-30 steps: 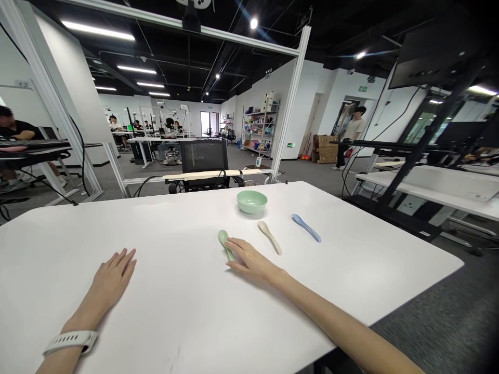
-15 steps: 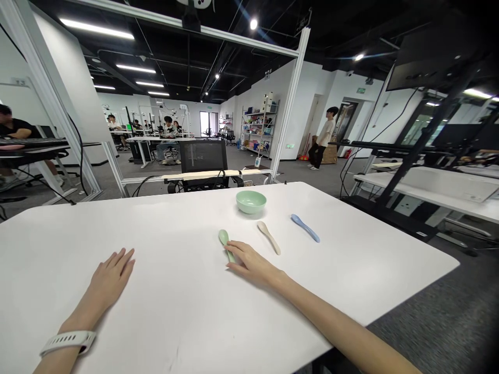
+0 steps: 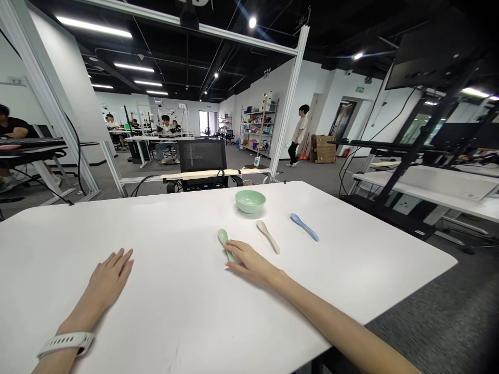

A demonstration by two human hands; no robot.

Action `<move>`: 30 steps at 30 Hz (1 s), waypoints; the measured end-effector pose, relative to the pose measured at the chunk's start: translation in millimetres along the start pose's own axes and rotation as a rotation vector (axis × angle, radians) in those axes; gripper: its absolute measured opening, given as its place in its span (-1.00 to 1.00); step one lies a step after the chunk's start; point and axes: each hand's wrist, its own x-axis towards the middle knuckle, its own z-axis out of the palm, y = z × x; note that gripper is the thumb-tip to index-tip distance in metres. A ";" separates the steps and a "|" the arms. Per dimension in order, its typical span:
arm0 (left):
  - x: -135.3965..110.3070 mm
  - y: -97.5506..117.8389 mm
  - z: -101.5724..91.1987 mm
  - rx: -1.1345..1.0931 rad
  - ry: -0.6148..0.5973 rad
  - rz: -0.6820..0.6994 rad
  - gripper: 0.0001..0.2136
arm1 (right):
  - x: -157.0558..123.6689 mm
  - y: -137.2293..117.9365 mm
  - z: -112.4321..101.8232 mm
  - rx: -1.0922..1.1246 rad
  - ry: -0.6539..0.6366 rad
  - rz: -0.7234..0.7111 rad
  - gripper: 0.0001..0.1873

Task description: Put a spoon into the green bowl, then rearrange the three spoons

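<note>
My left hand (image 3: 108, 279) lies flat on the white table (image 3: 163, 311), palm down, with its fingers stretched out and nothing in it. A pale band circles that wrist. Over the handle of a green spoon (image 3: 223, 237) rests my right hand (image 3: 251, 264), its thumb and fingers apart around the handle; part of the handle is hidden beneath it. Just beyond that hand lies a beige spoon (image 3: 268, 237), and farther right a blue spoon (image 3: 304, 227). A light green bowl (image 3: 250, 201) stands upright near the far edge, behind the spoons.
Past the far edge are a black mesh chair (image 3: 202, 156) and a metal frame (image 3: 290, 98). Another table (image 3: 429, 192) with a black stand is at the right. A person (image 3: 299, 136) is on foot in the background, near cardboard boxes (image 3: 324, 149); others sit at desks.
Both hands, the spoons and the bowl keep their places, apart from a slight shift of the view. The person in the background has walked to the left.
</note>
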 end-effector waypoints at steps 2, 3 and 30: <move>0.1 -0.3 0.1 0.001 0.014 -0.003 -0.26 | 0.1 -1.0 -0.8 0.001 0.003 -0.002 -0.44; 0.1 -0.5 0.4 0.002 0.022 -0.004 -0.28 | 0.2 -1.4 -1.2 0.001 0.006 -0.004 -0.44; -0.6 2.9 -2.2 0.009 0.008 -0.014 -0.25 | -3.5 30.5 -27.0 -0.066 0.143 0.084 -0.51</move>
